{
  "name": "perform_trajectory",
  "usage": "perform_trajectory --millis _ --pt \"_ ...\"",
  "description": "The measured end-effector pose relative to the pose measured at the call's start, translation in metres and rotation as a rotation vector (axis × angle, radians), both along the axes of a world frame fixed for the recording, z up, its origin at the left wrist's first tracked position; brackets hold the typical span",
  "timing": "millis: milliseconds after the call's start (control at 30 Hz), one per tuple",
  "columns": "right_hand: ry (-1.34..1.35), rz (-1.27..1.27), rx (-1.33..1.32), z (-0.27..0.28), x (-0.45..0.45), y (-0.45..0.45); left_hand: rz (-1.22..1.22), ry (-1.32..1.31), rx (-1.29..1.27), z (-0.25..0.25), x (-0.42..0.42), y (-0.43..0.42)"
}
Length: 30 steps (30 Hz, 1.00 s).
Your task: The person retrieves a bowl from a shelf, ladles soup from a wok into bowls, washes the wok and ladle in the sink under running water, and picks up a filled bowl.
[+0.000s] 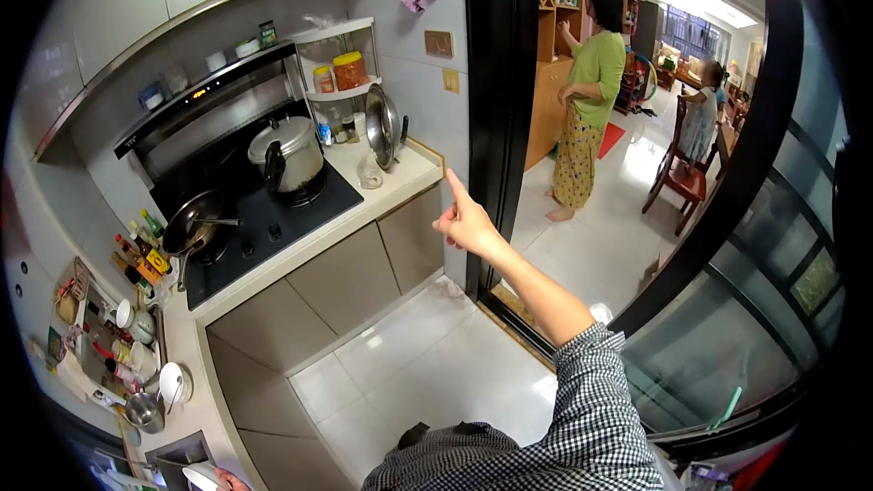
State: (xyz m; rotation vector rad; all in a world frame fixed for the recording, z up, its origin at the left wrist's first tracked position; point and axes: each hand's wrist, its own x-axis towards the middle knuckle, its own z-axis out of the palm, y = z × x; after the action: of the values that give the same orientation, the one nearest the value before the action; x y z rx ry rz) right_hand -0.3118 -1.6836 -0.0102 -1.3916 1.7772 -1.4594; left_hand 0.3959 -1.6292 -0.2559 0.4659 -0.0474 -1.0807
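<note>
My right hand (468,223) reaches forward over the floor with its index finger stretched out and the other fingers partly curled, holding nothing. Its fingertip appears near the corner of the white counter (420,164), close to a steel lid (382,127) that stands on edge. At the bottom left, my left hand (232,480) is partly in view, with its fingers on a white bowl (205,476) beside the sink (182,455). The rest of that hand is cut off by the frame.
A pressure cooker (287,153) and a wok (195,223) sit on the black stove (264,236). Bottles (145,255) stand behind the left counter. Beyond the black door frame (500,82), a person in green (596,82) stands at a cabinet; another person (700,123) is by a chair (682,182).
</note>
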Motion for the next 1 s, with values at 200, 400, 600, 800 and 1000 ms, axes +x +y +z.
perform_trajectory --millis 200,400,600,800,1000 --pt "-0.019 -0.177 -0.243 0.047 -0.028 0.001 0.007 0.008 0.020 -0.018 0.009 0.023" --pt "-0.149 -0.269 -0.512 0.107 -0.052 0.012 0.088 0.072 -0.076 -0.060 0.039 0.074" --pt "0.002 -0.033 -0.123 -0.022 0.028 0.005 0.102 0.063 0.056 -0.050 0.026 0.079" --pt "-0.349 0.118 0.201 -0.170 0.109 0.044 0.111 0.011 0.184 -0.032 0.002 0.064" --pt "-0.335 -0.136 0.162 -0.167 0.094 0.070 0.082 0.007 0.260 -0.032 -0.008 0.056"
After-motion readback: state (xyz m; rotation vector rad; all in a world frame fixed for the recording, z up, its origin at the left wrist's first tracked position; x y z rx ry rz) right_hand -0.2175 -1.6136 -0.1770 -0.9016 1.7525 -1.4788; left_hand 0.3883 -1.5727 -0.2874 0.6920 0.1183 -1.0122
